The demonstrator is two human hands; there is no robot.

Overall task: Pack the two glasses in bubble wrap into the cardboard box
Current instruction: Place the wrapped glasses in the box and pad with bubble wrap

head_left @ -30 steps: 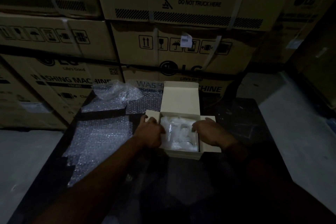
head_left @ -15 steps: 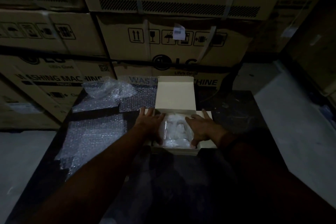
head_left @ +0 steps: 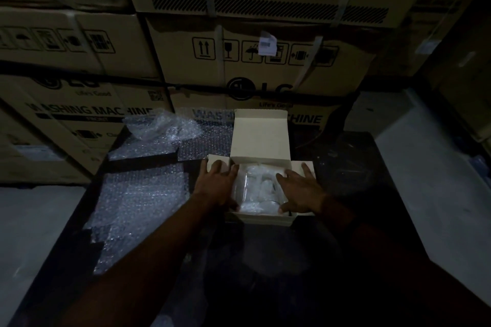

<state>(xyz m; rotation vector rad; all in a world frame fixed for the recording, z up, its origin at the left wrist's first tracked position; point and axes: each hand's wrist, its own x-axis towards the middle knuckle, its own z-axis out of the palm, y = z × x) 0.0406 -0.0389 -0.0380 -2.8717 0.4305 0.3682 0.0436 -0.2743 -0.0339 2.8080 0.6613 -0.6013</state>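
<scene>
A small pale cardboard box (head_left: 259, 138) stands on the dark table with its lid up at the back. Inside it lie the two glasses wrapped in bubble wrap (head_left: 259, 188), side by side. My left hand (head_left: 216, 184) lies flat on the box's left side flap, fingers spread, thumb by the box's left wall. My right hand (head_left: 299, 190) lies flat on the right side flap, fingers spread, thumb near the front wall. Neither hand grips anything.
Sheets of bubble wrap (head_left: 140, 194) lie on the table's left part, with a crumpled piece (head_left: 162, 126) at the back left. Large stacked cartons (head_left: 265, 61) stand right behind the dark table (head_left: 385, 194). Grey floor lies to both sides.
Both hands have spread out from the box's inside onto its side flaps, going from curled to flat. The wrapped glasses stay in the box. The camera view shifted a little.
</scene>
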